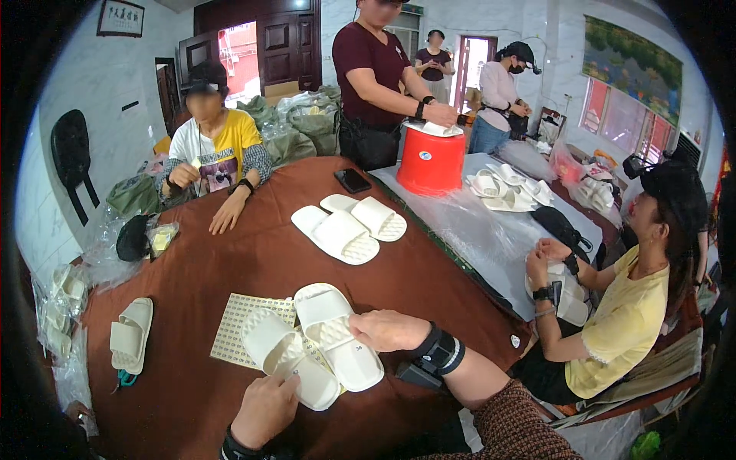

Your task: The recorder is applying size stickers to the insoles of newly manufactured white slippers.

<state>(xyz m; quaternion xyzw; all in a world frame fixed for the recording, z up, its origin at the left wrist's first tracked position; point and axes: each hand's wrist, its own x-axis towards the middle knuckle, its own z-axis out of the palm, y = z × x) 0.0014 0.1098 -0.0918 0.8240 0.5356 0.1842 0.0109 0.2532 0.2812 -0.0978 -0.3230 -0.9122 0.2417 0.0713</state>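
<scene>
In front of me a pair of cream slippers lies side by side on the brown tablecloth, toes pointing away. The right slipper (360, 369) is gripped at its inner-sole edge by my right hand (391, 330), its fingers closed. My left hand (266, 410) is closed at the near left edge of the left slipper (318, 387), fingertips beside a small mark on its insole. Partly under the pair lies a yellowish sheet of small stickers (238, 330) in rows. A similar small mark shows on the right slipper's heel area.
Another slipper pair (349, 228) lies farther back near a black phone (353, 181). A single slipper (132, 336) sits at left, over teal-handled scissors (123, 379). A red bucket (431, 161) stands on the adjoining table. Several people work around, one seated close at right (613, 307).
</scene>
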